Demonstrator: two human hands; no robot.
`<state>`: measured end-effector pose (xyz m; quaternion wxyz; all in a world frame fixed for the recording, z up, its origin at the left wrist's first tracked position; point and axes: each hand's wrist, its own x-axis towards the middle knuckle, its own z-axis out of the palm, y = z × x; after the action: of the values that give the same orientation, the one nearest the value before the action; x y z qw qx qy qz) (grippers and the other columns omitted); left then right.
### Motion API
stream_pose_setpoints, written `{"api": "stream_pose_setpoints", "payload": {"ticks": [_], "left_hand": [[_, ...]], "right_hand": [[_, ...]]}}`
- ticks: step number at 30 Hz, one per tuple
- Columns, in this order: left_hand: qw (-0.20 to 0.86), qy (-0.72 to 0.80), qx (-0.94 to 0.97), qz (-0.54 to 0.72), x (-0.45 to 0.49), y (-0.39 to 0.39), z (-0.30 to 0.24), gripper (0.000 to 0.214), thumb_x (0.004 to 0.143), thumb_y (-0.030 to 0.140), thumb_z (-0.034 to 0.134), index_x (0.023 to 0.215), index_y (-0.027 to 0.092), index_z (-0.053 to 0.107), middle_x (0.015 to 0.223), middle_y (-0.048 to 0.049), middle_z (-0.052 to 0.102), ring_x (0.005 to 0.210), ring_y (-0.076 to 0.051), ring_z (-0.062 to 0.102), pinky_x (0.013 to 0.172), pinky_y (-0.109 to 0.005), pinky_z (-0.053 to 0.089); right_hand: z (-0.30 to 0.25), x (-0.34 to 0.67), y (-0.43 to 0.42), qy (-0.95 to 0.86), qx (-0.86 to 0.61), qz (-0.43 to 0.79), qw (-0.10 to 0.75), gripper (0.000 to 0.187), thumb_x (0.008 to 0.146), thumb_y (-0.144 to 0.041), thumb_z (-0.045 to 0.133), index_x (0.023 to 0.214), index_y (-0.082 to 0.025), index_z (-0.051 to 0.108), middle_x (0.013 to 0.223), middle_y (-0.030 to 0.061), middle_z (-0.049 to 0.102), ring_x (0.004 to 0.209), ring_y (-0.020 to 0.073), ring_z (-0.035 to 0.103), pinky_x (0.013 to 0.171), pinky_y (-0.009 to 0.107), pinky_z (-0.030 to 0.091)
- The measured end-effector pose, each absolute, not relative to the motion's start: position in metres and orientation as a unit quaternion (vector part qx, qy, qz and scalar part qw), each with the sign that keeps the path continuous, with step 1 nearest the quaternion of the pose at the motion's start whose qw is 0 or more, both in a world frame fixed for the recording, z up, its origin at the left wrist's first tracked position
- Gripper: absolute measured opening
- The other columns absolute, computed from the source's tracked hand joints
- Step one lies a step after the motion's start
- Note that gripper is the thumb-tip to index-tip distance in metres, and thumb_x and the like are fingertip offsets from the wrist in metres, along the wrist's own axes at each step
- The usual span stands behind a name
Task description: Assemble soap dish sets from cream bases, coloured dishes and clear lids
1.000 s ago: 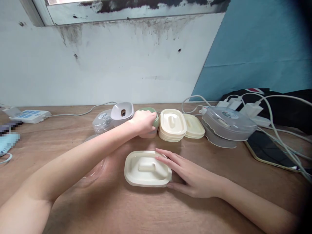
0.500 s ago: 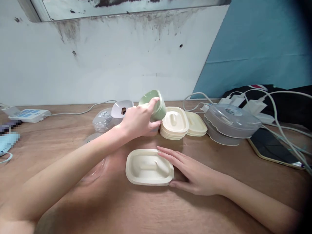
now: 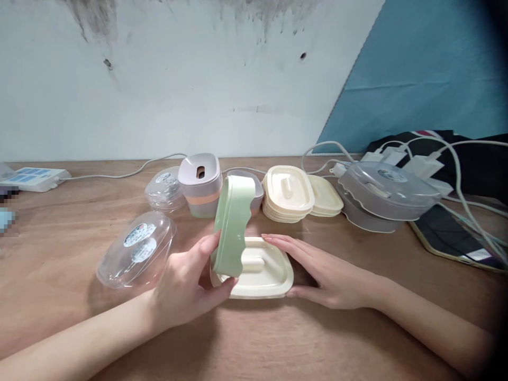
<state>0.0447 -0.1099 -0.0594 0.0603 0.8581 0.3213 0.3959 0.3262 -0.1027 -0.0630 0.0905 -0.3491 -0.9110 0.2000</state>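
Note:
My left hand [image 3: 190, 283] grips a light green plastic container [image 3: 232, 227] with a wavy edge, tipped on its side. It stands over the left part of a cream plastic lid [image 3: 270, 270], which lies on the table with a raised bar in its middle. Whether the two touch is hard to tell. My right hand [image 3: 329, 275] holds that lid by its right end, fingers at the far corner and thumb at the near one. Behind them are a stack of cream lids [image 3: 289, 190] and a lilac container [image 3: 200, 182] with an orange band and a hole in its top.
Clear plastic covers [image 3: 137, 251] lie to the left, more [image 3: 164, 188] behind them. Another lilac piece [image 3: 254, 185] stands partly hidden at the back. On the right are flat cream lids [image 3: 325, 196], grey clear-topped containers [image 3: 389, 190], a phone [image 3: 448, 238] and charger cables [image 3: 456, 185].
My left hand has brought the green container from the back row toward me, over the cream lid, and turned it on its side. My right hand stays at the lid. The view has tilted down.

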Motion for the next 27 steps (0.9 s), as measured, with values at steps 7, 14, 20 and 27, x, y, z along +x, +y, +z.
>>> {"api": "stream_pose_setpoints", "payload": {"ticks": [7, 14, 20, 27], "left_hand": [[0.112, 0.343, 0.837, 0.411, 0.042, -0.103, -0.055, 0.037, 0.086, 0.032, 0.058, 0.12, 0.019, 0.047, 0.082, -0.0012, 0.068, 0.063, -0.013, 0.067, 0.057, -0.02, 0.056], [0.061, 0.292, 0.883, 0.362, 0.041, -0.099, -0.058, 0.034, 0.086, 0.029, 0.06, 0.118, 0.021, 0.053, 0.106, -0.0049, 0.071, 0.074, -0.015, 0.071, 0.066, -0.022, 0.058], [0.06, 0.227, 0.921, 0.31, 0.044, -0.098, -0.06, 0.029, 0.082, 0.032, 0.064, 0.107, 0.019, 0.062, 0.106, -0.0077, 0.071, 0.074, -0.018, 0.07, 0.063, -0.027, 0.056], [0.175, 0.359, 0.874, 0.278, 0.044, -0.102, -0.063, 0.04, 0.07, 0.043, 0.074, 0.104, 0.025, 0.063, 0.133, -0.01, 0.045, 0.088, -0.02, 0.06, 0.072, -0.035, 0.054]], "right_hand": [[-0.064, 0.334, -0.102, -0.917, -0.342, 0.183, 0.092, 0.077, 0.085, -0.042, 0.055, 0.144, -0.017, 0.012, 0.148, 0.0175, 0.03, 0.134, 0.0272, 0.033, 0.106, 0.045, 0.036], [-0.061, 0.344, -0.098, -0.921, -0.338, 0.168, 0.1, 0.078, 0.085, -0.04, 0.057, 0.144, -0.02, 0.01, 0.146, 0.0154, 0.034, 0.131, 0.0264, 0.038, 0.103, 0.043, 0.04], [-0.061, 0.343, -0.096, -0.919, -0.334, 0.169, 0.124, 0.08, 0.084, -0.039, 0.057, 0.145, -0.019, 0.009, 0.142, 0.0177, 0.04, 0.123, 0.0298, 0.047, 0.097, 0.044, 0.045], [-0.06, 0.343, -0.097, -0.906, -0.36, 0.181, 0.129, 0.084, 0.081, -0.043, 0.059, 0.147, -0.018, 0.011, 0.139, 0.0173, 0.045, 0.118, 0.0328, 0.051, 0.092, 0.044, 0.047]]}}
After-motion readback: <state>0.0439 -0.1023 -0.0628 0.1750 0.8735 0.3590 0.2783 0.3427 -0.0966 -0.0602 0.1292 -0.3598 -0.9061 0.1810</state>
